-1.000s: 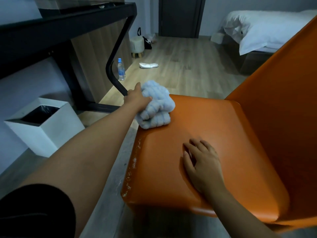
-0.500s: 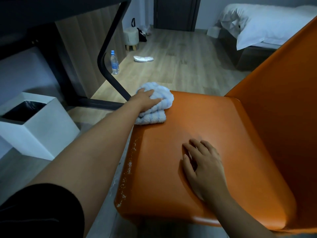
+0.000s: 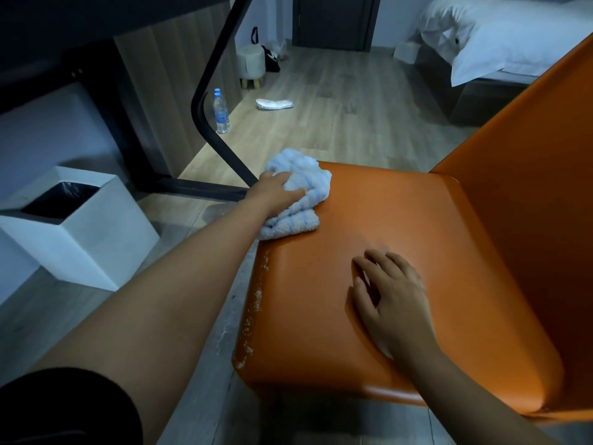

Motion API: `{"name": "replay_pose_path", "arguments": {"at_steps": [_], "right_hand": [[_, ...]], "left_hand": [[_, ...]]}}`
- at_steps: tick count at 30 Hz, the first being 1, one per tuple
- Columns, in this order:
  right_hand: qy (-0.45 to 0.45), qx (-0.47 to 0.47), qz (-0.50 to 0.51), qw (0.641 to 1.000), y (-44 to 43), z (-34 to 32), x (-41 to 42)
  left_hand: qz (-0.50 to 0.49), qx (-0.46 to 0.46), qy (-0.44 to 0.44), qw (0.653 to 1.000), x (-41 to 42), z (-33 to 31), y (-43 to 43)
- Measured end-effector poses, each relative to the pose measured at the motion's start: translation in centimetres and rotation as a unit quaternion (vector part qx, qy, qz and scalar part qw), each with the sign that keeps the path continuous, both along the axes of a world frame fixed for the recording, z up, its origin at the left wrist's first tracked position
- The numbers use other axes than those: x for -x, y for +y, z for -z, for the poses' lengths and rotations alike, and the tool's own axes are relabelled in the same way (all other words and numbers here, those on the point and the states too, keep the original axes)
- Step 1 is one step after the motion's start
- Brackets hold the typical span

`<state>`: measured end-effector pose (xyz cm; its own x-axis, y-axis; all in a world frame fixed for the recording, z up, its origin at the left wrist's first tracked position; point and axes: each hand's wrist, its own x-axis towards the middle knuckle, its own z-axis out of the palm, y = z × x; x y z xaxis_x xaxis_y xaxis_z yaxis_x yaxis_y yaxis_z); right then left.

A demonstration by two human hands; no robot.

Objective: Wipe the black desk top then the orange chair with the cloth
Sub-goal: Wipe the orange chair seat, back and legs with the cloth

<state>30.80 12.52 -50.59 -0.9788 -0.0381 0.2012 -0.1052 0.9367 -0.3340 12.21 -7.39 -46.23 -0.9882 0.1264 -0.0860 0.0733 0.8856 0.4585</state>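
Left hand [image 3: 272,192]: on top of the light blue cloth [image 3: 301,203], fingers curled into its folds; grip grasping the bunched cloth.

Cloth: on the far left corner of the orange chair [image 3: 401,226] seat, its folds reaching past the seat's left and far edges.

Right hand [image 3: 391,300]: flat on the middle of the seat, fingers spread, grip released. It is well apart from the cloth, with a stretch of open seat between them.

Backrest rises along the seat's right side. The left seat edge shows pale flaked spots toward the near corner.

Black bench [image 3: 96,20] overhangs at upper left. Its bent leg [image 3: 205,91] comes down just beyond the cloth, near the left hand.

White bin [image 3: 96,245] stands on the floor left of the chair, a strip of floor between them. Water bottle [image 3: 221,112] stands beyond the leg.
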Motion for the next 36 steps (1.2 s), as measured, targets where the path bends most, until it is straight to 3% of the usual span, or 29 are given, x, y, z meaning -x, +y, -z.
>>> {"name": "replay_pose_path", "arguments": {"at_steps": [5, 11, 17, 36], "right_hand": [[0.003, 0.005, 0.001, 1.000, 0.0, -0.1, -0.1], [-0.002, 0.007, -0.001, 1.000, 0.1, -0.1, -0.1], [0.009, 0.010, 0.000, 1.000, -0.1, 0.0, -0.1], [0.010, -0.010, -0.009, 1.000, -0.1, 0.0, -0.3]], "left_hand": [[-0.005, 0.045, 0.008, 0.999, -1.0, 1.1, -0.5], [-0.039, -0.073, 0.007, 0.997, -2.8, 2.5, -2.2], [-0.042, -0.058, 0.002, 0.997, -5.1, 4.4, -3.1], [-0.061, -0.181, 0.016, 0.981, -17.8, 5.6, -5.1]]}}
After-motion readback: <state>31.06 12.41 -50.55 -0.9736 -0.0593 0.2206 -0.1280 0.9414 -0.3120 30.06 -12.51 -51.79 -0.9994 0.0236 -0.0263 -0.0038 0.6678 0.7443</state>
